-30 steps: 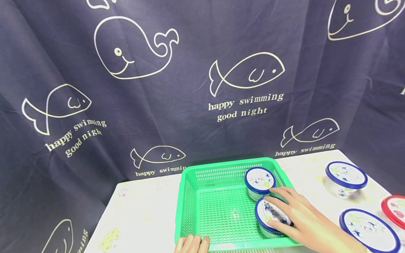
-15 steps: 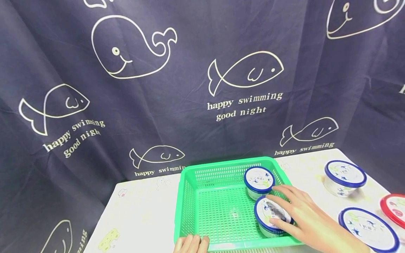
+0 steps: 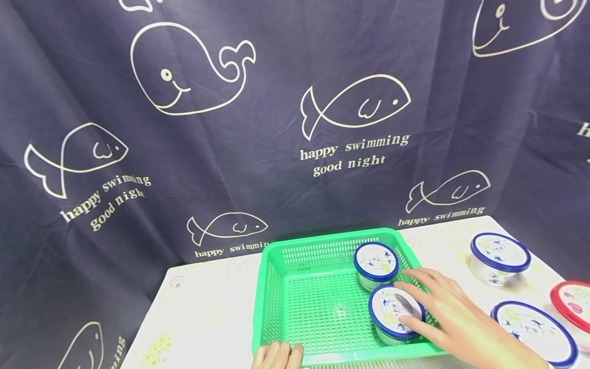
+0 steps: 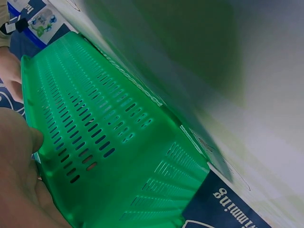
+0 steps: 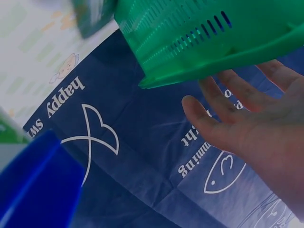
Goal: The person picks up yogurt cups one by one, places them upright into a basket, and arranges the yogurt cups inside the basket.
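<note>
A green plastic basket (image 3: 272, 287) with slotted walls sits on the table. My left hand (image 3: 278, 355) grips its near rim at the left corner; in the left wrist view the thumb (image 4: 35, 140) lies against the outer wall. Inside, along the right wall, two round tubs with blue-rimmed lids stand one behind the other: the far tub (image 3: 375, 261) and the near tub (image 3: 392, 307). My right hand (image 3: 454, 312) reaches over the right rim with relaxed, spread fingers, the thumb tip overlapping the near tub's lid. In the right wrist view the fingertips (image 5: 190, 102) show beside the basket rim.
Right of the basket stand a blue-lidded tub (image 3: 500, 253) at the back, another blue-lidded tub (image 3: 534, 328) nearer, and a red-lidded tub (image 3: 573, 302) at the frame's edge. A dark blue curtain (image 3: 276, 169) with fish drawings hangs behind the white patterned table (image 3: 198, 307).
My right hand has eased back to the right, and its fingers have drawn away from the near tub's lid. The left hand stays on the rim; the view has shifted slightly.
</note>
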Available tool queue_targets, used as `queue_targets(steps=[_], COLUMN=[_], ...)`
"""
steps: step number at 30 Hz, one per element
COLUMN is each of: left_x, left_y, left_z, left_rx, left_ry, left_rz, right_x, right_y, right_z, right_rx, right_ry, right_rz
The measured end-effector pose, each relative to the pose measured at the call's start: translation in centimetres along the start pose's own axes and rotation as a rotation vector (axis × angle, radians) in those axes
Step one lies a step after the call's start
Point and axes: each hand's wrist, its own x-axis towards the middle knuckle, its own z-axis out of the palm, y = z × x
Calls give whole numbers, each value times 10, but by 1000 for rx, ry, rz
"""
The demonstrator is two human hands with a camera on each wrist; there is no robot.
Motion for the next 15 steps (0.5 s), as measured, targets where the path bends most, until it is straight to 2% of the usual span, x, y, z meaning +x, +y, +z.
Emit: queue_targets(steps=[8,12,15], left_x=[21,21,17], left_y=[3,3,2], left_z=[-12,-13,-10], left_rx=[6,6,8], left_ry=[22,17,8], left_rz=[3,5,6], right_x=[-4,-6,-7], right_y=[6,10,13], right_z=[-3,-8,-10], right_rx=[-6,-6,-14], right_ry=[47,71,82], right_rz=[-23,-40,-43])
